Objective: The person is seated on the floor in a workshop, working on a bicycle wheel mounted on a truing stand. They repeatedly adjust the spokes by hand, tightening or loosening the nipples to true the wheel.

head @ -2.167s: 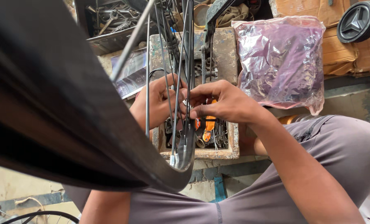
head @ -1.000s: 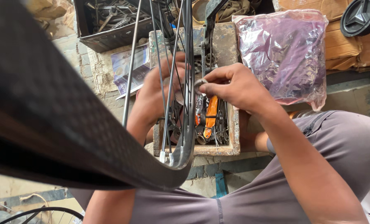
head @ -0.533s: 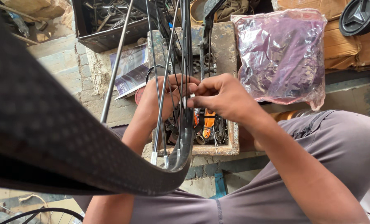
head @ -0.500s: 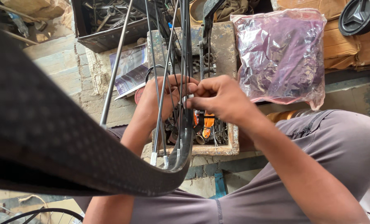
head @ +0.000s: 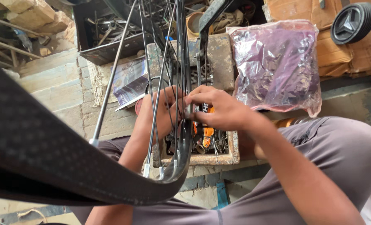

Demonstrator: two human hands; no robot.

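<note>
Over a cluttered workshop floor and wooden parts box (head: 231, 156), the bicycle wheel (head: 69, 166) stands close up, left hand (head: 160, 108) steadying the spokes (head: 152, 104) while right hand (head: 223, 110) fingers pinch one spoke mid-adjustment; next calls for a careful, steady twist.

Even, diffuse daylight fills the scene; shadows are soft and short, deepest inside the dark tool tray (head: 106, 37) at 11 o'clock. The clear plastic bag (head: 277, 66) at 1 o'clock throws crinkled white glare. The black tyre (head: 48, 158), sweeping from 9 to 6 o'clock, sits very close to the lens and is soft and out of focus (its tread pattern reads only as faint dots). The right hand (head: 221, 110) and spokes (head: 160, 83) near centre are sharp. Wide-angle bending stretches the edges.
</note>
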